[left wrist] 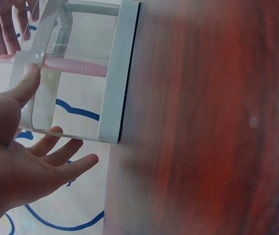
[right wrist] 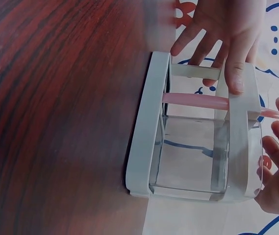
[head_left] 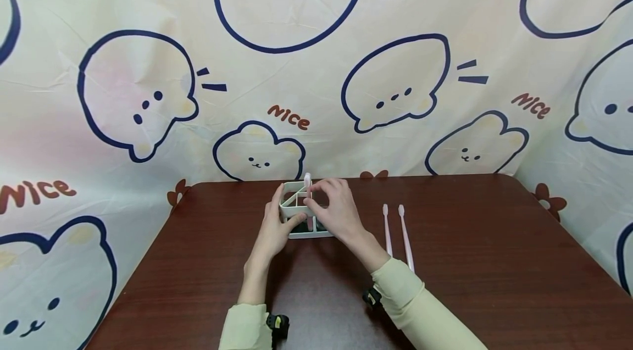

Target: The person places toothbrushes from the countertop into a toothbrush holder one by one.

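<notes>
A pale toothbrush holder (head_left: 310, 235) with a divided top and a clear section stands near the table's back edge. My left hand (head_left: 273, 227) holds its left side, the thumb on the front of the upper rim and the fingers along the outside. Through one top opening passes a pink toothbrush (right wrist: 195, 100), upright, its handle reaching the base and its pale head up. My right hand (head_left: 341, 212) pinches the neck of this brush just above the rim, between thumb and fingers. In the left wrist view, the brush handle (left wrist: 75, 66) shows behind the left thumb.
Two more pink toothbrushes (head_left: 387, 229) lie side by side on the brown table (head_left: 494, 262), right of the holder and beside the right forearm. A cartoon-print cloth (head_left: 316, 81) hangs close behind the table's back edge.
</notes>
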Tool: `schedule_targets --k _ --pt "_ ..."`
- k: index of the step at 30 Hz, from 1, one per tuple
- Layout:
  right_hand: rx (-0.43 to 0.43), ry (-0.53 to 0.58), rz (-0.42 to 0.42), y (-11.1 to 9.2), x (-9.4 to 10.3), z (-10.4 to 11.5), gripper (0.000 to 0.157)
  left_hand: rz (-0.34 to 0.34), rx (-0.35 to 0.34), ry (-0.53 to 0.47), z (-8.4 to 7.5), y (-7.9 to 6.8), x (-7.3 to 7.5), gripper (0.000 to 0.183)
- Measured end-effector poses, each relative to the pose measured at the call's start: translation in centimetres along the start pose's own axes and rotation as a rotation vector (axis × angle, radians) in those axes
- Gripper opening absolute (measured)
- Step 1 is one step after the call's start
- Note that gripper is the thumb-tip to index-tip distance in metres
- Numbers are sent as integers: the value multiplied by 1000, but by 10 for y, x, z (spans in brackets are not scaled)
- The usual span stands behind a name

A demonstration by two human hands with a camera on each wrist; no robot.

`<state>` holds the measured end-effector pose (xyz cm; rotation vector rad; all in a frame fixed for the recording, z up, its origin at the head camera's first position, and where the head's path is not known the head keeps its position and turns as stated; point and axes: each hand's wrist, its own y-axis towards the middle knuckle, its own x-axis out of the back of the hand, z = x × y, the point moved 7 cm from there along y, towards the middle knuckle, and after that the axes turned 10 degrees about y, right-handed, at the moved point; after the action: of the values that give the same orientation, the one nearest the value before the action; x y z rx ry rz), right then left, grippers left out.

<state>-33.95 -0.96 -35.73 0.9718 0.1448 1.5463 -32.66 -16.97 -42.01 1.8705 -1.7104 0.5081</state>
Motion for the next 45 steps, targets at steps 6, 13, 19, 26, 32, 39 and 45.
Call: schedule_targets --k 6,13,19,26,32,39,45 --pt "-8 21 5 -3 5 -1 23 9 18 -8 1 0 0 92" --pt "-9 44 -5 -6 13 -1 27 17 27 -16 1 0 0 91" --pt "-35 62 4 -10 21 -2 28 12 24 -15 0 -1 -1 92" --pt "-46 55 -1 -15 31 -10 27 10 24 -15 0 -2 0 93" --pt "-72 76 17 -21 40 -20 30 13 16 -16 0 -1 -1 93" --pt "-113 66 18 -29 54 -29 31 11 19 -21 -1 -1 -2 93" --pt "-121 54 28 -34 63 -35 32 7 27 -10 -1 -1 -2 92"
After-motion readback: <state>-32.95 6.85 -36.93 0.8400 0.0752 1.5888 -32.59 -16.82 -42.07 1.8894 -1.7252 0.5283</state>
